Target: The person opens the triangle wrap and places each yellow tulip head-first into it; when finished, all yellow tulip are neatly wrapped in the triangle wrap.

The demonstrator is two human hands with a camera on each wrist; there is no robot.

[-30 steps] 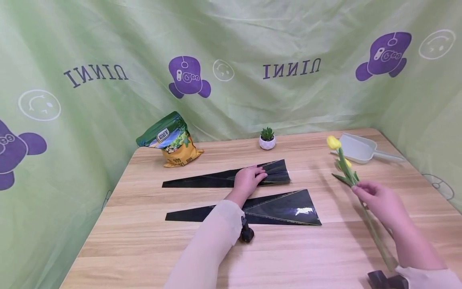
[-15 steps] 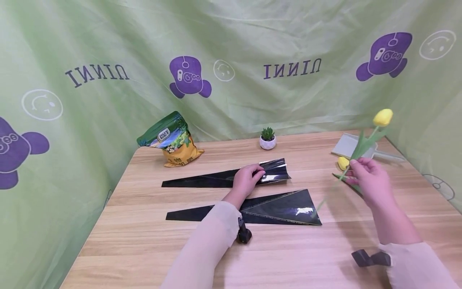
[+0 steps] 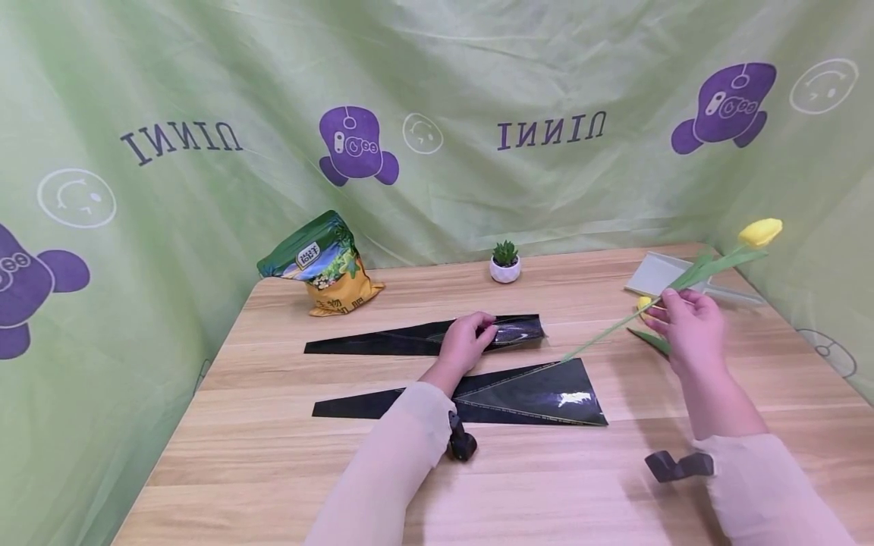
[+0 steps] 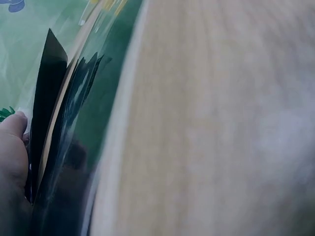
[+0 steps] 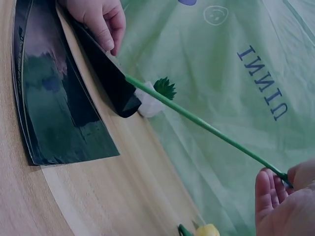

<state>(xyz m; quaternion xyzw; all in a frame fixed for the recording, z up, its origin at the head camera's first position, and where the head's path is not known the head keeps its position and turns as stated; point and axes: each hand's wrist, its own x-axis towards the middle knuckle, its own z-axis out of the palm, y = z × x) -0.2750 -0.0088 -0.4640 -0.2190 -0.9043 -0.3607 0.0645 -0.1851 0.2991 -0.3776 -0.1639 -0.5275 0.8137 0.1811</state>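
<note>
My left hand [image 3: 466,345] pinches the edge of the far black flower sleeve [image 3: 382,340] near its wide right end, which stands partly raised from the table. In the right wrist view, that sleeve [image 5: 106,73] gapes a little. My right hand [image 3: 696,330] pinches the green stem of a yellow tulip [image 3: 760,233] just below its leaves. The bloom points up to the right, and the bare stem [image 5: 206,126] slants down-left toward the sleeve's mouth. Whether its tip is inside cannot be told. A second tulip [image 3: 644,305] lies on the table, partly behind my right hand.
Another black sleeve [image 3: 539,390] lies flat nearer me, below my left wrist. At the back stand a fertilizer bag [image 3: 334,269] on the left and a small potted succulent [image 3: 505,265]. A pale grey dustpan [image 3: 655,274] lies at the back right. Green cloth hangs behind.
My right hand has lifted one tulip off the other and swung it, so the bloom points right and the stem reaches left. The far sleeve's wide end has been raised and bent by my left hand.
</note>
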